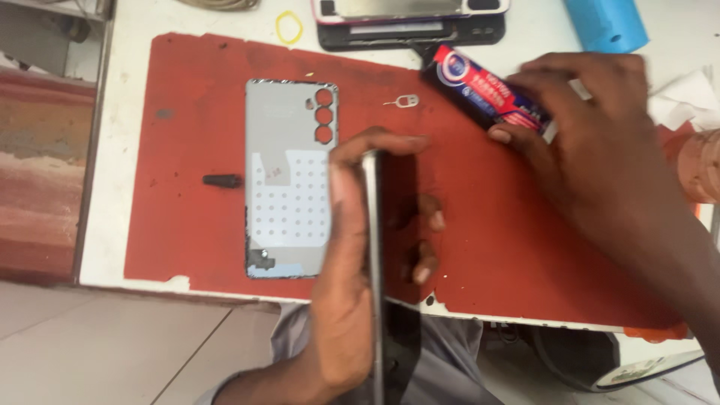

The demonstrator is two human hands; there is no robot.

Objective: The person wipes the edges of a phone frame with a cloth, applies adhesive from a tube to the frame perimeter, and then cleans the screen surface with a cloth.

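Left hand (pixel 352 247) grips phone (pixel 374 247) edge-on; right hand (pixel 592 135) grasps glue tube (pixel 484 90).

The left hand (pixel 352 247) is rising from the lower edge, thumb upright and fingers curled in a pinching grip. The right hand (pixel 592 127) is reaching in from the right, palm down, fingers closing.

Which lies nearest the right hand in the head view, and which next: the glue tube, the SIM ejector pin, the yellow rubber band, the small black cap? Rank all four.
From the right hand:
1. Glue tube, under its fingers.
2. SIM ejector pin, just left of the tube.
3. Yellow rubber band, upper left.
4. Small black cap, far left on the mat.
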